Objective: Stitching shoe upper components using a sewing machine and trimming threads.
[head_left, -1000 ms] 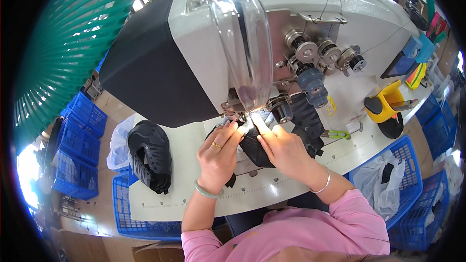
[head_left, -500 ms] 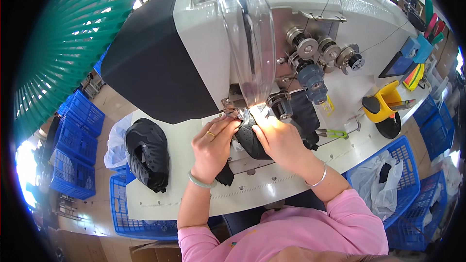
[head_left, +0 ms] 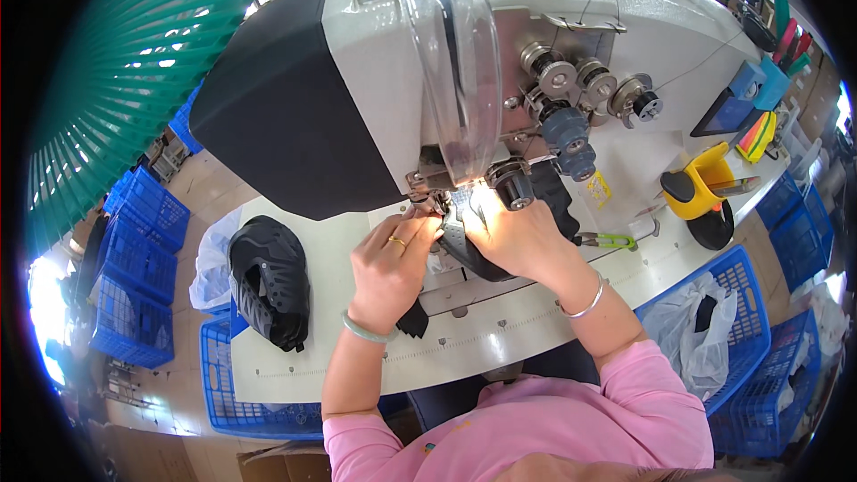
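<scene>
Under the lit needle area of a large white sewing machine [head_left: 379, 80], a black shoe upper [head_left: 473, 259] lies between my two hands. My left hand [head_left: 393, 254], with a ring, pinches the left side of the upper close to the presser foot. My right hand [head_left: 522, 236] grips its right side, fingertips in the bright light beside the needle area. The needle and the exact stitching spot are hidden by fingers and glare. Left on the white table [head_left: 335, 370] rests a stack of black shoe uppers [head_left: 268, 281].
Green-handled snips [head_left: 616, 241] and a yellow holder with tools [head_left: 710, 183] are at the right. A blue basket with white plastic bags [head_left: 750, 321] stands by the table's right edge. More blue crates [head_left: 134, 321] are at the left, below a green fan guard [head_left: 134, 62].
My right hand has shifted slightly right and farther away, turning the shoe upper with it. My left hand stays by the presser foot. The whole view has shifted a little.
</scene>
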The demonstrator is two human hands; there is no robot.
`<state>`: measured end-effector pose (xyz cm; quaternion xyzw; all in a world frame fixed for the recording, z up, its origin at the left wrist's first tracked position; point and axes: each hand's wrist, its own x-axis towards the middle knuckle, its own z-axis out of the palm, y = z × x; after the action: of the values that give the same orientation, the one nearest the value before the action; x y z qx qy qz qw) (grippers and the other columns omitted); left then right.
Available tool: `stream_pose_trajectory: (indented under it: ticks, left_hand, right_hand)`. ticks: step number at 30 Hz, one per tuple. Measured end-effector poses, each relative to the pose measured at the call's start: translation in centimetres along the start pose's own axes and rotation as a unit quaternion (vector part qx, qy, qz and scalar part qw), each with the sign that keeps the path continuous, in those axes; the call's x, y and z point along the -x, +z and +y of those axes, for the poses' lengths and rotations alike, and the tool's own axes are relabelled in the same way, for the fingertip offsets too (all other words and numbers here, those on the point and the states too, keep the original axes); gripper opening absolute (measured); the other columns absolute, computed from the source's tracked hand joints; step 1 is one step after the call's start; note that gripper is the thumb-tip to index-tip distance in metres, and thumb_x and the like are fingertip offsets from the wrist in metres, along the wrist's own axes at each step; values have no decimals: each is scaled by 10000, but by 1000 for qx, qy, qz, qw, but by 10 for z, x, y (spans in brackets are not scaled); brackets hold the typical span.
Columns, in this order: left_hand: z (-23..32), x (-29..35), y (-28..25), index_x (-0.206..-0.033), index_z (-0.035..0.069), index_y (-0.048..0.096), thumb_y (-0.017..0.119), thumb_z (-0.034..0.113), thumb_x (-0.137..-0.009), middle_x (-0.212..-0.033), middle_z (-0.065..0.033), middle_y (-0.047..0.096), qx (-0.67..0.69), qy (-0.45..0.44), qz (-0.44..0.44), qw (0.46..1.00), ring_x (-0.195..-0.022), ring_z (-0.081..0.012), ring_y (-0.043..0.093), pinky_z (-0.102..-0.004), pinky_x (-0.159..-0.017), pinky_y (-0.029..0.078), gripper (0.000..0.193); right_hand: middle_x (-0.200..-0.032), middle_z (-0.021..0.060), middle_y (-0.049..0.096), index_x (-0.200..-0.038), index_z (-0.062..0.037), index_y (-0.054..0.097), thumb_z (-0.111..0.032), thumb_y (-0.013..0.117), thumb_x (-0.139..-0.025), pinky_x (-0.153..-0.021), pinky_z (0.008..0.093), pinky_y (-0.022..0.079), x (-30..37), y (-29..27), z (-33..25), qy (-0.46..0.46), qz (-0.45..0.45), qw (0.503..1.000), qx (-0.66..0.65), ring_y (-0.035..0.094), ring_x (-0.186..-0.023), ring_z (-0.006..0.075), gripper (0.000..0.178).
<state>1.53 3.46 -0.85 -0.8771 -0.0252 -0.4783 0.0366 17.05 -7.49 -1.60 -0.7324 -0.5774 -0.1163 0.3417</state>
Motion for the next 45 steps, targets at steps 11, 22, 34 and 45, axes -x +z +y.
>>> stream_pose_trajectory:
  ticks: [11,22,34,45]
  left_hand:
    - [7,-1,4,-878,39,682,743,17,-703,-816,-52,637,-69,53,11,996,-702,-198,619,-299,-596,523,187]
    - [-48,8,27,-979,-25,640,612,-3,-825,-801,-109,640,330,-348,-31,877,-652,-202,561,-308,-625,454,158]
    - [-19,-1,15,-856,-41,597,602,65,-874,-662,-168,585,186,-328,-42,925,-554,-324,517,-372,-556,423,107]
    - [-39,5,34,-874,-34,595,603,5,-820,-688,-150,588,195,-309,20,931,-575,-299,519,-373,-563,416,68]
  right_hand:
    - [-823,105,667,-905,-105,648,-309,664,-768,-660,403,517,-29,9,31,-98,-22,995,1,648,-730,317,247]
    - [-959,164,668,-706,-60,618,-240,670,-721,-663,427,468,-9,18,21,-158,155,970,97,633,-797,314,189]
    - [-1077,208,607,-1037,38,649,-37,605,-733,-1057,519,408,21,29,17,-220,160,961,46,538,-1178,391,316]
    - [-982,191,627,-926,23,635,2,615,-655,-1009,476,444,-2,28,25,-220,160,962,2,595,-1032,356,273]
